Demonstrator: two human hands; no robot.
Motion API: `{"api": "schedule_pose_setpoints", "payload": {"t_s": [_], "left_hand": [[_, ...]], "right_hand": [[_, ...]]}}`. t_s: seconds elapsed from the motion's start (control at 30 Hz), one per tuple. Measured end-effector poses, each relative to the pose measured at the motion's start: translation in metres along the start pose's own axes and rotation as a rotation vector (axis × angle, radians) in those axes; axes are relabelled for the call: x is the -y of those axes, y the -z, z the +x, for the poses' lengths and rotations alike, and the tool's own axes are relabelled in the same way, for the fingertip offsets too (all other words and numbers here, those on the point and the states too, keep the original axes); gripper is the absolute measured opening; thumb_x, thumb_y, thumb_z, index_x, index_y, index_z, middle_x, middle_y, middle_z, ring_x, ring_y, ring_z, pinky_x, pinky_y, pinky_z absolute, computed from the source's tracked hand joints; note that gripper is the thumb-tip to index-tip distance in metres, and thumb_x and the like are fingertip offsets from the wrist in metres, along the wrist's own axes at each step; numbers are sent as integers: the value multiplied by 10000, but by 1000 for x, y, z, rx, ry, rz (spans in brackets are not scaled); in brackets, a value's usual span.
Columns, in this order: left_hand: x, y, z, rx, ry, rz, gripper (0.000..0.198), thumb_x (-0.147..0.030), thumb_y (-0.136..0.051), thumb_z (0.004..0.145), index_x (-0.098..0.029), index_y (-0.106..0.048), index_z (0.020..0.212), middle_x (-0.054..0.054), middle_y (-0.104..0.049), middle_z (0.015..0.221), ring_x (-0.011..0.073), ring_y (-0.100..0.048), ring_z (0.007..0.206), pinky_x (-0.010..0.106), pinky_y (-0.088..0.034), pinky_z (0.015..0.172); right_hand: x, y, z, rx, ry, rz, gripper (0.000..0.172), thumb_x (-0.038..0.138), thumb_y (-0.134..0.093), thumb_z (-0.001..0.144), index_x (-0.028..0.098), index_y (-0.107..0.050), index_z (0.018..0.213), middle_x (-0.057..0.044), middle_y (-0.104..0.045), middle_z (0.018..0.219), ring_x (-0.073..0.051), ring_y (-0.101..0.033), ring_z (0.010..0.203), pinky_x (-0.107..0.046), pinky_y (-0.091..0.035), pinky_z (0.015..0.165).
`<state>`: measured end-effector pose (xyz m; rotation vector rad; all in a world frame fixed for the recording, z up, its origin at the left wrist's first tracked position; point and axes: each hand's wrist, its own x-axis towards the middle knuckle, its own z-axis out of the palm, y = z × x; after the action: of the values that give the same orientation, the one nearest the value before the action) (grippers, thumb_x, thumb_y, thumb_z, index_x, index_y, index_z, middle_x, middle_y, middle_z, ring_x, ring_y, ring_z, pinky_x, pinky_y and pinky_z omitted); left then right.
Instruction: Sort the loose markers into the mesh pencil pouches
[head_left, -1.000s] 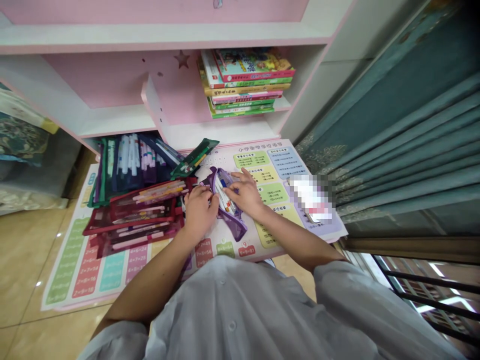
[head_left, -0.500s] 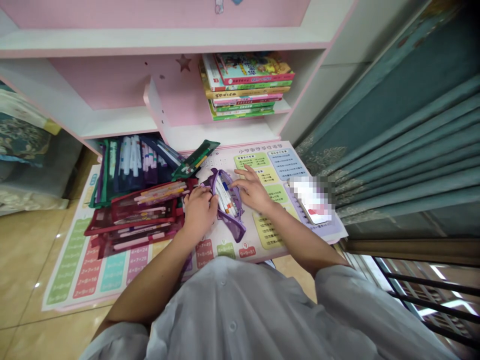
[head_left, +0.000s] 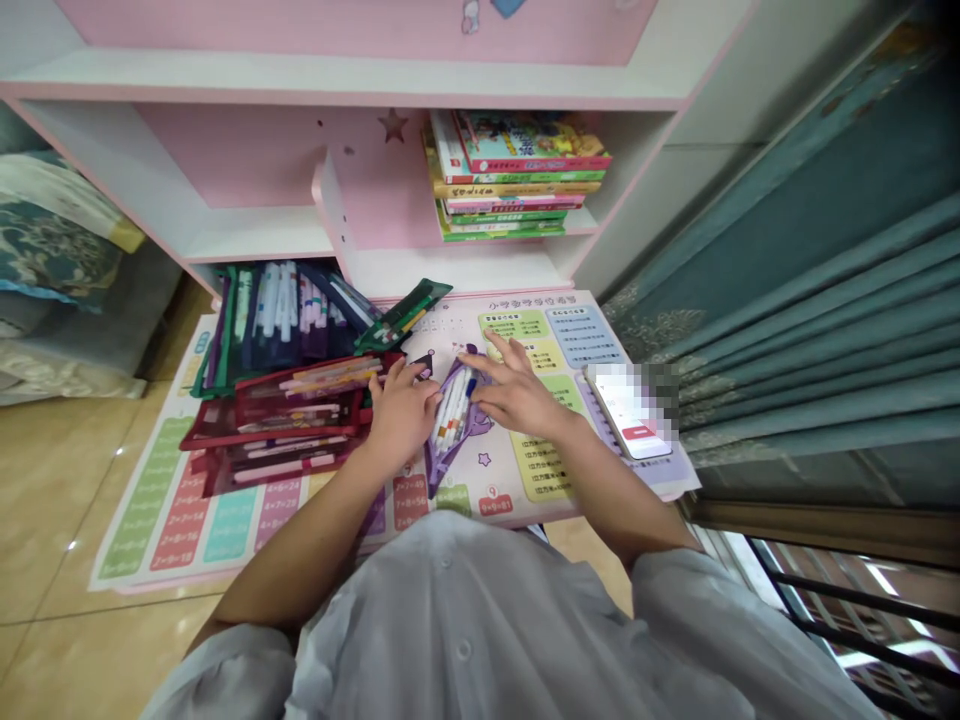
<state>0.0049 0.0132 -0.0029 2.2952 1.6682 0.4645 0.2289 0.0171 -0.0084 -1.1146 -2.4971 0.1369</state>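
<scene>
In front of me on the desk lies a purple mesh pencil pouch (head_left: 438,462) with several white markers (head_left: 453,408) inside, slanting towards my lower left. My left hand (head_left: 403,408) is at its left side, fingers apart and thumb by the edge. Stretched over the upper right edge, my right hand (head_left: 525,395) touches the pouch with its extended fingers. Both hands are open. Left of my left hand are red mesh pouches (head_left: 247,425) holding pens. Behind them are dark blue and green pouches (head_left: 247,345), with a green pouch (head_left: 412,312) at their right.
A pink-and-white shelf (head_left: 450,85) rises behind the desk, with stacked books (head_left: 517,190) in it. A lit phone (head_left: 628,412) lies to the right on the printed desk mat (head_left: 457,512). Teal curtains (head_left: 795,270) hang at the right.
The purple pouch has turned so its lower end now points left, and its opening looks narrower. My right hand has moved onto its upper edge. The view has shifted slightly.
</scene>
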Motion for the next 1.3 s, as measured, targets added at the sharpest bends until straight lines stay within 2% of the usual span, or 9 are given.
{"api": "schedule_pose_setpoints", "payload": {"t_s": [0.17, 0.5, 0.67, 0.77, 0.83, 0.93, 1.03, 1.17, 1.3], "left_hand": [[1, 6, 0, 79, -93, 7, 198, -233, -578, 915, -294, -766, 911, 71, -620, 1376, 368, -392, 1414, 754, -239, 1071], [4, 13, 1, 153, -140, -31, 161, -251, -616, 895, -306, -763, 932, 60, -616, 1382, 374, -381, 1425, 773, -190, 1091], [16, 41, -10, 88, -116, 33, 177, -335, -589, 919, -282, -758, 923, 74, -634, 1354, 371, -390, 1427, 748, -148, 1142], [32, 52, -23, 81, -138, 86, 206, -470, -706, 818, -276, -762, 860, 87, -624, 1364, 407, -372, 1431, 760, -96, 1154], [41, 53, -31, 99, -150, 109, 227, -485, -801, 707, -275, -761, 782, 91, -620, 1371, 423, -372, 1427, 746, -76, 1169], [46, 50, -39, 98, -120, 111, 48, -329, -779, 745, -285, -761, 736, 73, -666, 1307, 396, -420, 1400, 761, -61, 1156], [43, 47, -38, 90, -114, 82, 89, -228, -722, 783, -291, -762, 733, 62, -696, 1258, 373, -452, 1381, 779, -73, 1134], [39, 47, -28, 59, -142, 89, 89, -204, -730, 779, -274, -754, 730, 71, -691, 1271, 377, -444, 1390, 780, -74, 1128], [39, 45, -20, 34, -192, 84, 75, -219, -721, 801, -265, -746, 746, 66, -693, 1269, 371, -439, 1398, 775, -69, 1125]], "right_hand": [[18, 7, 0, 47, 66, -12, 182, 234, -588, 909, 250, -726, 791, -27, -655, 1331, -366, -269, 1486, -688, -44, 1181], [28, 9, 0, 60, 49, 14, 157, 245, -603, 902, 257, -744, 834, -48, -711, 1074, -310, -481, 1295, -646, 25, 1196], [25, 6, -1, 15, -13, -9, 172, 229, -580, 907, 240, -741, 845, -60, -713, 1057, -304, -505, 1255, -653, 42, 1193], [24, 6, -1, -1, -46, -13, 185, 231, -574, 907, 249, -747, 841, -63, -712, 1028, -301, -515, 1230, -661, 34, 1190], [24, 6, -1, 0, -54, -14, 187, 239, -574, 906, 258, -749, 842, -61, -709, 1025, -297, -516, 1220, -665, 21, 1188], [24, 5, -2, 0, -61, -13, 184, 238, -573, 904, 263, -746, 846, -58, -706, 1027, -292, -516, 1212, -665, 3, 1187], [24, 5, -2, 4, -66, -16, 171, 235, -581, 895, 262, -740, 838, -56, -705, 1031, -296, -516, 1221, -662, -2, 1186], [29, 2, 1, -60, -77, -34, 135, 328, -625, 884, 257, -740, 881, -73, -680, 1168, -336, -446, 1327, -644, -25, 1190], [44, -6, 9, -121, -32, -30, 234, 451, -618, 900, 249, -735, 918, -88, -653, 1258, -342, -402, 1382, -616, -77, 1190]]}}
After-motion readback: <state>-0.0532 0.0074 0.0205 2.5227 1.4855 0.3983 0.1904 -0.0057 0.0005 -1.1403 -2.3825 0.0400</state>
